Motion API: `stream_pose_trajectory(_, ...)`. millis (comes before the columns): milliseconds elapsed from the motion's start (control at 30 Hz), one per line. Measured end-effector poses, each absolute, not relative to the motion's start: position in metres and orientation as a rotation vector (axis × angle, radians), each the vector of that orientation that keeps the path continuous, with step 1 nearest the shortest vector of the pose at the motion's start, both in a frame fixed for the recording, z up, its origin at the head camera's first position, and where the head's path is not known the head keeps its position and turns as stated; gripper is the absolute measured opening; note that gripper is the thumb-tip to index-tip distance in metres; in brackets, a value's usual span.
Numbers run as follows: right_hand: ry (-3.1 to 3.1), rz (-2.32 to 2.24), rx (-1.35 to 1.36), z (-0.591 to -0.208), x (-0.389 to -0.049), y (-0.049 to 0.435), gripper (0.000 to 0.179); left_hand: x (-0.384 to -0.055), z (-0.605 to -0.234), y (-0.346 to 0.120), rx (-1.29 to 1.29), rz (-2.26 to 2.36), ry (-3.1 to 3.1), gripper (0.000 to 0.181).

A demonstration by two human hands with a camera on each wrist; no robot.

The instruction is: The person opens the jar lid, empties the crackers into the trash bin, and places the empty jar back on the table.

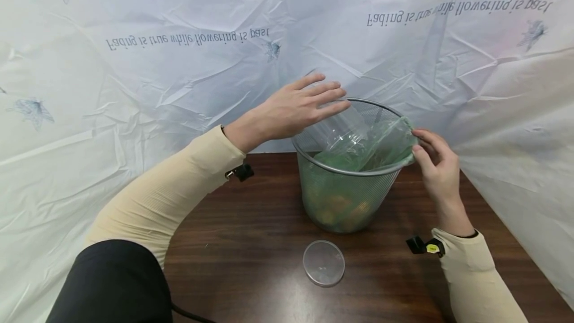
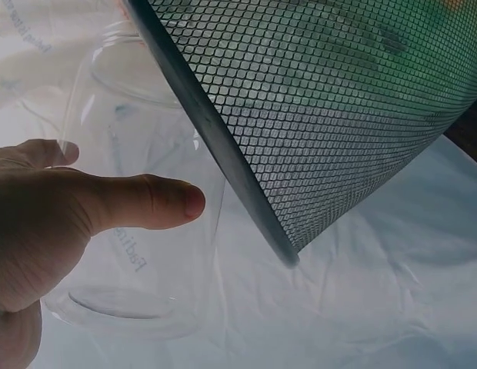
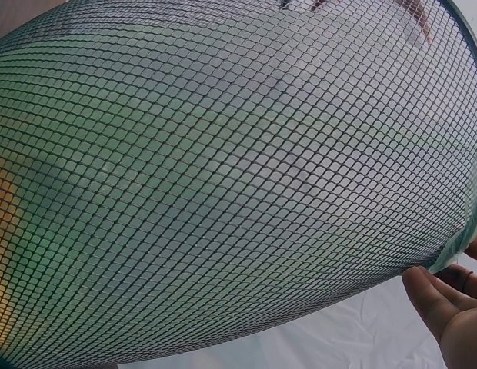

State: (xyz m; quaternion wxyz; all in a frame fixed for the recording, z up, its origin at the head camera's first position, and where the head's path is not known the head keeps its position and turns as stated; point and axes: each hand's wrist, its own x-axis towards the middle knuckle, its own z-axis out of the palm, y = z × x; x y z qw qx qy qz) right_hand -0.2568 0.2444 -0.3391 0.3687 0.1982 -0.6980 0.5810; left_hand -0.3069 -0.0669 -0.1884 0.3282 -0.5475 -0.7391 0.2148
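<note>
My left hand [image 1: 291, 108] holds a clear plastic jar [image 1: 343, 126] tilted over the mouth of a grey wire-mesh bin [image 1: 332, 191]. In the left wrist view the thumb [image 2: 158, 201] lies along the side of the jar [image 2: 158, 261], just outside the bin's rim [image 2: 215, 127]. A thin green plastic bag [image 1: 390, 141] lines the bin. At the right side of the rim my right hand [image 1: 441, 171] pinches the bag's edge between thumb and fingers. The right wrist view shows that hand [image 3: 461, 323] at the rim. Orange-brown contents [image 1: 343, 208] show blurred through the mesh.
A round clear lid [image 1: 324, 263] lies on the dark wooden table [image 1: 251, 263] in front of the bin. White printed sheeting [image 1: 188, 79] hangs behind and at both sides. A black cable [image 1: 190, 314] runs along the near table edge.
</note>
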Motion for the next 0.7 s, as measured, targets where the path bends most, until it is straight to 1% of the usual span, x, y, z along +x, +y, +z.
stream_pose_trajectory(533, -1.816, 1.457, 0.491, -0.340, -0.257, 0.246, 0.032, -0.306, -0.187, -0.076, -1.387, 0.525, -1.930, 0.062)
stream_pose_trajectory(633, -1.820, 1.455, 0.491, -0.340, -0.257, 0.246, 0.032, -0.306, -0.187, -0.079, -1.374, 0.517, -1.944, 0.069)
stream_pose_trajectory(700, -1.827, 1.446, 0.491, -0.340, -0.257, 0.247, 0.032, -0.306, -0.187, -0.081, -1.360, 0.532, -1.964, 0.081)
